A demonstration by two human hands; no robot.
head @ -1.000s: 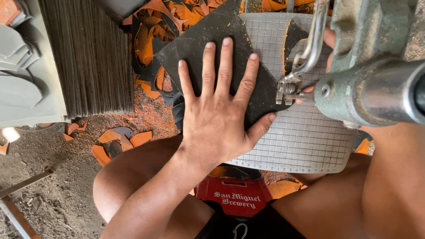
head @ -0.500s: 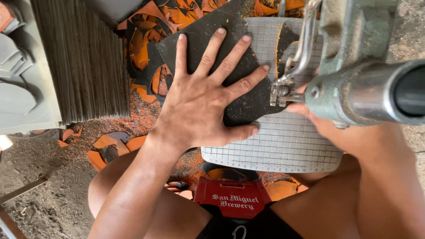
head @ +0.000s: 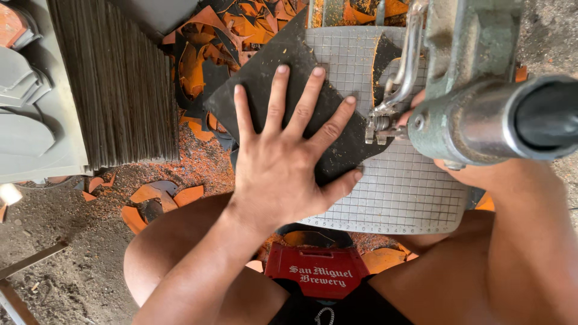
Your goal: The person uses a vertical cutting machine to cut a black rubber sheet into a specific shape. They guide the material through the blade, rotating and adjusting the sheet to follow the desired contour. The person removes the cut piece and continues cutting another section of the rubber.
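Left hand (head: pixel 280 162) flat, fingers splayed, pressing dark sheet (head: pixel 271 78) onto gridded saw table (head: pixel 409 198) beside blade clamp (head: pixel 378 123); right hand (head: pixel 463 174) mostly hidden behind machine arm (head: pixel 481 114), grip unclear; orange offcuts (head: pixel 156 198) on floor.

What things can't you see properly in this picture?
- Right hand: head view, mostly hidden behind the grey machine arm; whether it grips anything cannot be told.
- Dark sheet: its middle is covered by the flat left hand.
- The cutting point by the metal clamp: too small and crowded to make out.
- Grid table: its far side is hidden by the machine.
- Red crate: partly hidden between the legs.
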